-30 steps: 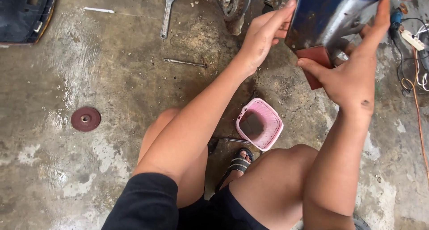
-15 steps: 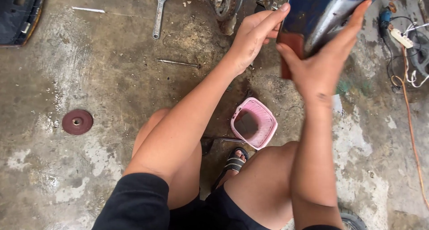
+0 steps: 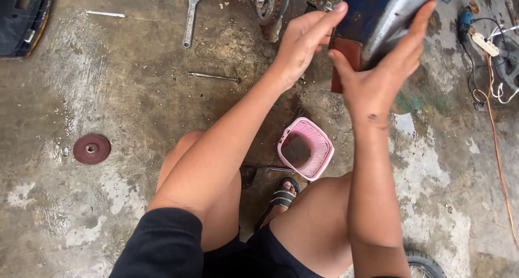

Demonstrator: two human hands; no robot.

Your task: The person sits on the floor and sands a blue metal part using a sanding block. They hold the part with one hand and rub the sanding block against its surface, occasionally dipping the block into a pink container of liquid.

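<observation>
I am crouched over a stained concrete floor. A dark blue metal panel (image 3: 378, 13) with a reddish lower edge is held up in front of me at the upper right. My left hand (image 3: 305, 43) grips its left side, fingers stretched along the edge. My right hand (image 3: 381, 75) clasps it from below and the front, thumb on the reddish edge and fingers up over the blue face. The panel's top runs out of view.
A small pink basket (image 3: 306, 147) stands by my sandalled foot (image 3: 281, 197). A wrench (image 3: 190, 16), a thin rod (image 3: 213, 76) and a round red abrasive disc (image 3: 92, 149) lie on the floor at left. Cables and a power strip (image 3: 484, 43) lie at right, a tyre (image 3: 424, 264) at the bottom.
My right hand has slid round from under the panel to its front face, and both hands with the panel have shifted slightly left in view.
</observation>
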